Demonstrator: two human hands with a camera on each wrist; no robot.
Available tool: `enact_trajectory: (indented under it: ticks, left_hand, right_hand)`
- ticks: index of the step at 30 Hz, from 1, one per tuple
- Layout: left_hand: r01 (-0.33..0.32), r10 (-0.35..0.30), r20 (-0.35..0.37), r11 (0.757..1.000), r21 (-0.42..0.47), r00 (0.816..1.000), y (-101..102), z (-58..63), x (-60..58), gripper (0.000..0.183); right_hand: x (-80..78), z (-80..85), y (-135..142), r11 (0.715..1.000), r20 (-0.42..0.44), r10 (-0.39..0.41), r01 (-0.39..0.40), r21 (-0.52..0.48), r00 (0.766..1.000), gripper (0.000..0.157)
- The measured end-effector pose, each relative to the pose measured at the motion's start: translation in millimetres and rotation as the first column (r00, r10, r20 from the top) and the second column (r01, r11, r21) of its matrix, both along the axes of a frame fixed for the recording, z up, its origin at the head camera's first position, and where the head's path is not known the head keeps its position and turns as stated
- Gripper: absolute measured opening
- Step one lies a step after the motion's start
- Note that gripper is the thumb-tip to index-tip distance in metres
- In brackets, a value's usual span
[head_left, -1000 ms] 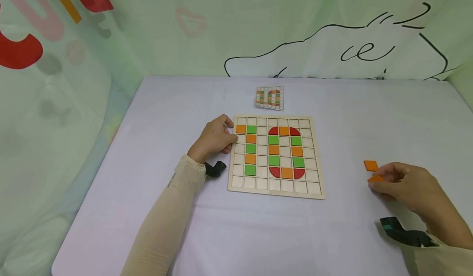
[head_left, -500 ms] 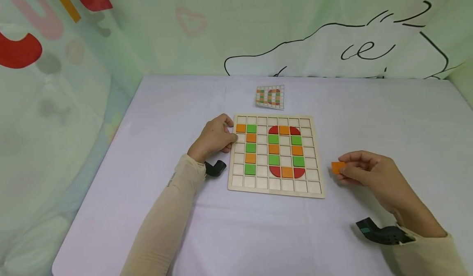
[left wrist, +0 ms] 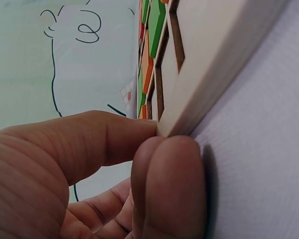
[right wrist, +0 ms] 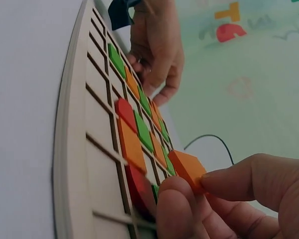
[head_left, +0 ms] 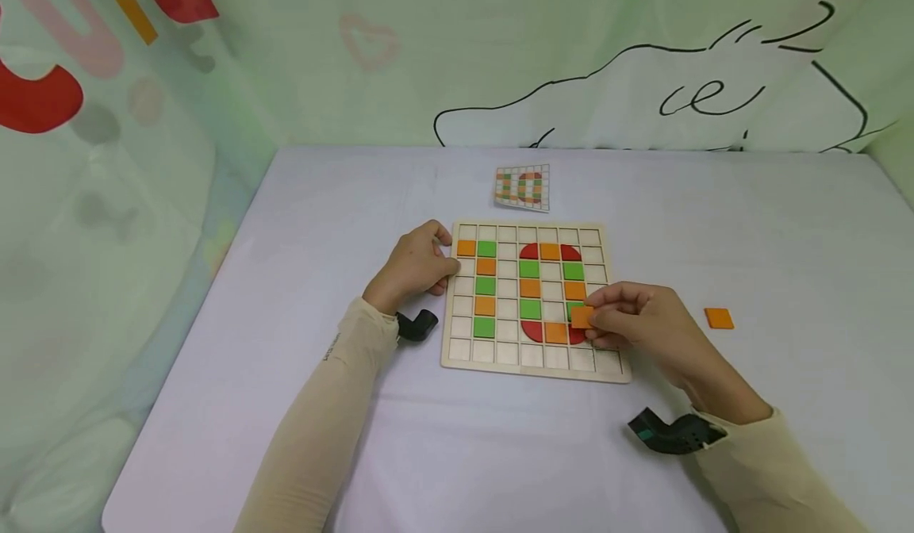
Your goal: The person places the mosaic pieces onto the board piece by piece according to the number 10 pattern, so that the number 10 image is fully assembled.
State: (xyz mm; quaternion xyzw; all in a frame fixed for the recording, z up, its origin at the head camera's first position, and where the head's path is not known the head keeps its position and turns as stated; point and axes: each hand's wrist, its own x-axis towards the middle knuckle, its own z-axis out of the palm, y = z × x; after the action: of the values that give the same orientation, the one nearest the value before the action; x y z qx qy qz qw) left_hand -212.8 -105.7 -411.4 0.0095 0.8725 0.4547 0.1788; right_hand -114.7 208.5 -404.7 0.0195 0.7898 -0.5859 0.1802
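Observation:
A wooden grid board [head_left: 505,352] lies on the table, set with green and orange square tiles and red quarter-round tiles. My left hand [head_left: 416,267] holds its left edge; the left wrist view shows the thumb [left wrist: 104,139] and curled fingers [left wrist: 174,184] meeting at the board's rim. Over the lower right part of the grid, my right hand [head_left: 646,323] pinches an orange square tile [head_left: 581,317]. In the right wrist view this tile [right wrist: 187,169] is raised above the board between thumb and fingers, partly blocking the tiles behind it.
Another orange square tile [head_left: 719,318] lies on the table right of the board. Beyond the board's far edge is a small card [head_left: 522,188] printed with a coloured grid pattern. A patterned curtain [head_left: 321,57] hangs behind the white table [head_left: 457,454].
My right hand has picked up one orange tile from the table at the right and carried it left, over the board. My left hand has stayed at the board's left edge.

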Motion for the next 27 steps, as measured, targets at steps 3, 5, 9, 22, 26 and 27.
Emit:
enact_trajectory:
  ticks: [3,5,9,22,26,27]
  left_hand:
    - [0.003,-0.003,0.002,1.000,0.005,1.000,-1,-0.6,-0.4,0.033]
    - [0.005,-0.005,0.002,1.000,0.007,1.000,-1,-1.0,-0.5,0.033]
    - [0.007,-0.007,-0.001,1.000,0.013,1.000,-2,-1.0,-0.2,0.033]
    - [0.001,-0.001,0.006,1.000,0.011,1.000,-2,-0.6,-0.4,0.033]
    - [0.006,-0.006,0.000,1.000,0.014,1.000,-2,-0.7,-0.6,0.033]
    - [0.007,-0.007,-0.003,1.000,0.014,1.000,-2,-0.7,-0.8,0.033]
  right_hand:
    - [-2.5,1.9,-10,1.000,0.020,0.015,-0.014,-0.017,1.000,0.031]
    - [-3.9,2.7,-17,0.999,0.035,0.023,-0.022,-0.029,0.999,0.031]
    - [-6.7,3.1,-28,0.998,0.066,0.031,-0.027,-0.056,0.997,0.031]
    - [-13.4,2.5,-62,0.998,0.087,0.055,-0.052,-0.036,0.995,0.023]
    - [-13.3,3.1,-69,0.997,0.090,0.064,-0.060,-0.047,0.994,0.022]
    - [-13.3,3.1,-71,0.997,0.093,0.064,-0.060,-0.049,0.994,0.022]
